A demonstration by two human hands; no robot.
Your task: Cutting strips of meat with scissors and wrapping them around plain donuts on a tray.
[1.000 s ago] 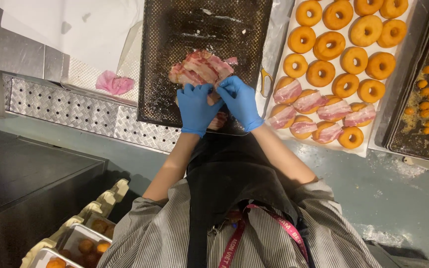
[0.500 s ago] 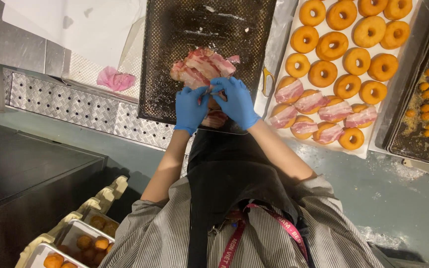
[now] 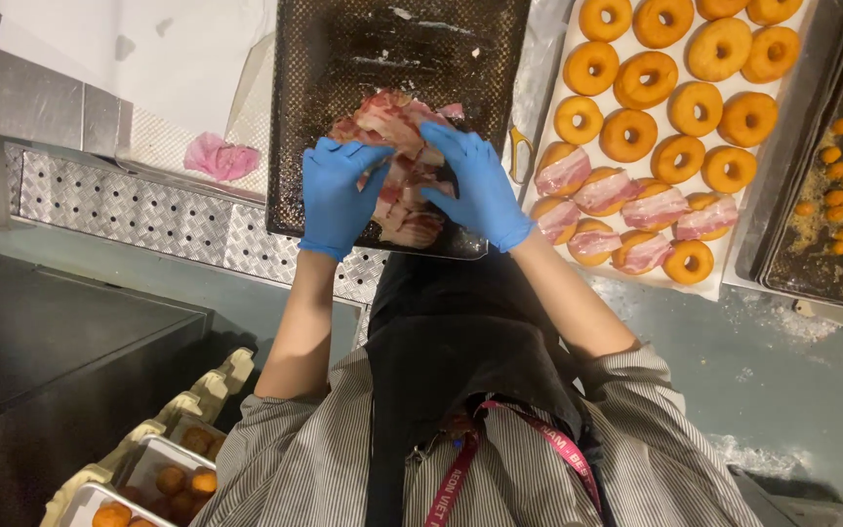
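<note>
Over the near end of a dark, greasy baking tray, the left hand and the right hand, both in blue gloves, meet on a pile of bacon strips, streaked pink, red and white and lying crumpled on the tray. Both hands' fingers are curled and pinched onto strips from the pile. Just right of it, a paper-lined tray holds rows of golden ring doughnuts, several nearest ones wrapped in bacon.

Blue gloves, striped shirt, black apron, red lanyard.
</note>
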